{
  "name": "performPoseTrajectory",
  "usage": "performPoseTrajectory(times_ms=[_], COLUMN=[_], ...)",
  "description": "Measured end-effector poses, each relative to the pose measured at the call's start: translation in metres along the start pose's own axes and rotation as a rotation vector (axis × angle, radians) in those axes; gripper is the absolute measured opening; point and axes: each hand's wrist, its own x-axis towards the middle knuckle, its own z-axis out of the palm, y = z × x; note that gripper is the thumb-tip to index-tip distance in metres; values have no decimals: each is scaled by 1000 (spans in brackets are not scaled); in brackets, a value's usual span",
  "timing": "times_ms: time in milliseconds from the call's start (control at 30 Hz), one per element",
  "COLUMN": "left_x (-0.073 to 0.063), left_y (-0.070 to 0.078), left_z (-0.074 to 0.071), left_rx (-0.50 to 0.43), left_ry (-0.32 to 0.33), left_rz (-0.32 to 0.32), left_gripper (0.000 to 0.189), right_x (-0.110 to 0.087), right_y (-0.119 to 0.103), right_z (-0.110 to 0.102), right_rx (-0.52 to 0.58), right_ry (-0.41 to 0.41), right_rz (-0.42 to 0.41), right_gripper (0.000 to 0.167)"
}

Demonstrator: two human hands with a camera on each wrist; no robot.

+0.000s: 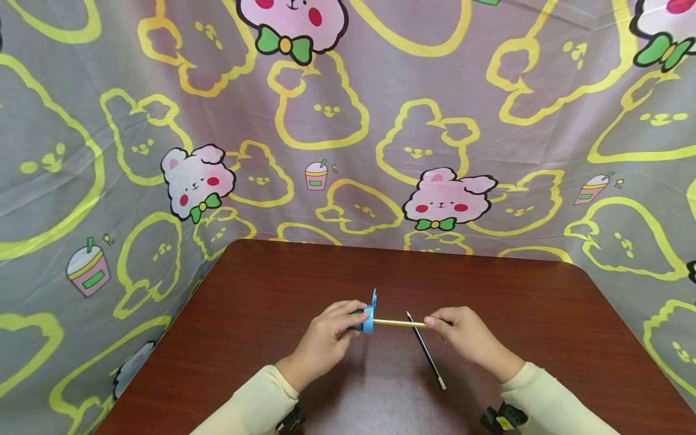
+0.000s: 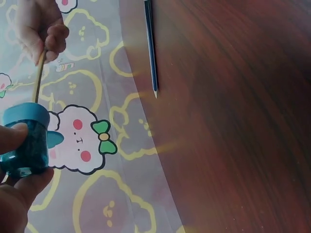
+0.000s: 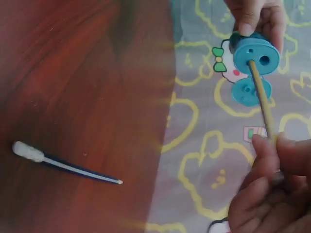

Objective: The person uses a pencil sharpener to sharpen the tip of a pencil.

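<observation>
My left hand (image 1: 326,338) grips a small blue pencil sharpener (image 1: 368,320) with a see-through body, held above the table. Its round lid (image 3: 251,91) hangs flipped open, and two holes of different size show in its top in the right wrist view. My right hand (image 1: 467,337) pinches a yellow pencil (image 1: 399,322) between thumb and fingers. The pencil's far end meets the sharpener's top; its tip is hidden there. Below, a dark blue and white pencil (image 1: 426,351) with a white eraser end lies on the table, touched by neither hand.
The dark reddish-brown wooden table (image 1: 261,290) stretches under both hands. Behind it and at the sides hangs a grey curtain (image 1: 348,163) with yellow outlines and cartoon bunnies. A dark strapped device sits by each wrist.
</observation>
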Motion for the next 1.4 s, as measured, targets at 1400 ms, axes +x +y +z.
performPoseTrajectory(times_ms=[1400], left_x=[2], left_y=[-3], left_z=[3], left_rx=[-175], left_ry=[21], left_rz=[-188], left_gripper=[39], right_x=[8], right_y=[6], right_z=[4], right_rx=[-342], right_ry=[263], right_rz=[-495], right_gripper=[11])
